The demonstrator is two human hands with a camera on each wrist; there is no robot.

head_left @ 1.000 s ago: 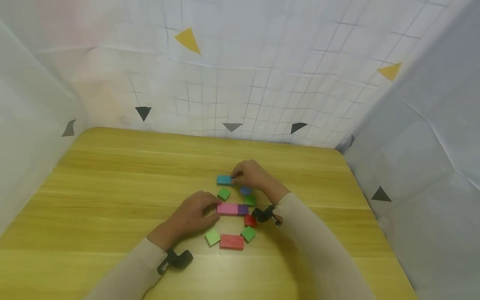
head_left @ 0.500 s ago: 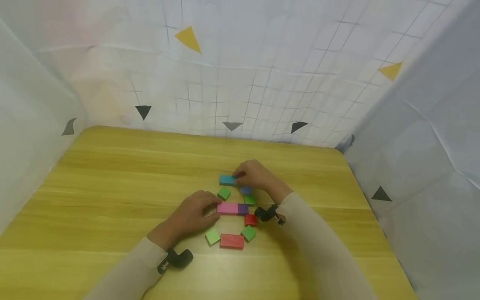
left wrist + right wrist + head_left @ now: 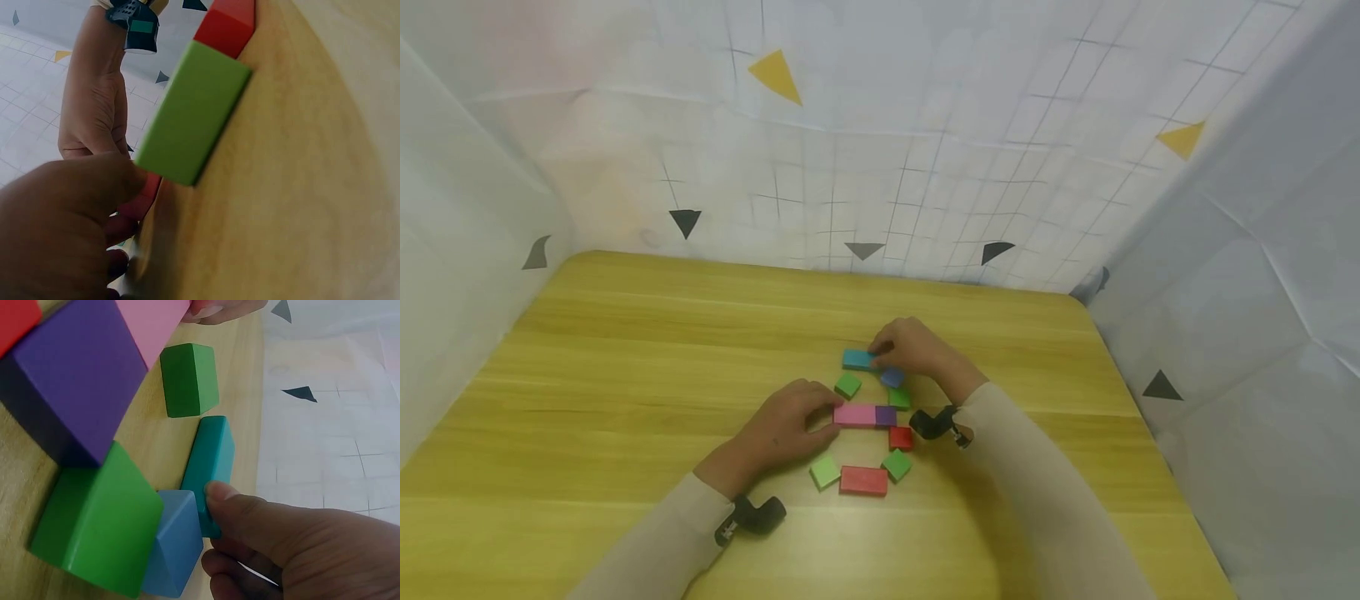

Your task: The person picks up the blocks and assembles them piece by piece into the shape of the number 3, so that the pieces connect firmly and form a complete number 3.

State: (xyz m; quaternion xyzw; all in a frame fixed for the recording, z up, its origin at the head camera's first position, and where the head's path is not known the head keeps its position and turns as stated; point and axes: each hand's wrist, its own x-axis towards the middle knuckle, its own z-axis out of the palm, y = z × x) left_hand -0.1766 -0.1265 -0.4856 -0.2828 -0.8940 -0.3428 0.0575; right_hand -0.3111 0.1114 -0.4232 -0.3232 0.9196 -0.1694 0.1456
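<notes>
My right hand [image 3: 913, 348] pinches the right end of a teal block [image 3: 856, 359] between thumb and fingers at the top of the arrangement. In the right wrist view, that end of the teal block [image 3: 215, 450] sits right at a blue block [image 3: 174, 544], beside a green block [image 3: 100, 525]. My left hand [image 3: 786, 423] holds the left end of a pink block [image 3: 853, 416], thumb on the near side and fingers on the far side. A purple block [image 3: 886, 417] adjoins the pink one's right end. Another green block [image 3: 847, 385] lies angled between the teal and pink blocks.
Nearer the front lie a red square block [image 3: 901, 438], a green block [image 3: 897, 465], a long red block [image 3: 863, 481] and a light green block [image 3: 825, 472]. All rest on the wooden table [image 3: 625, 400]. White sheeting [image 3: 880, 150] stands behind and at the sides.
The teal block has slid a little to the right, with my right hand moving along with it. My left hand stays in place on the pink block.
</notes>
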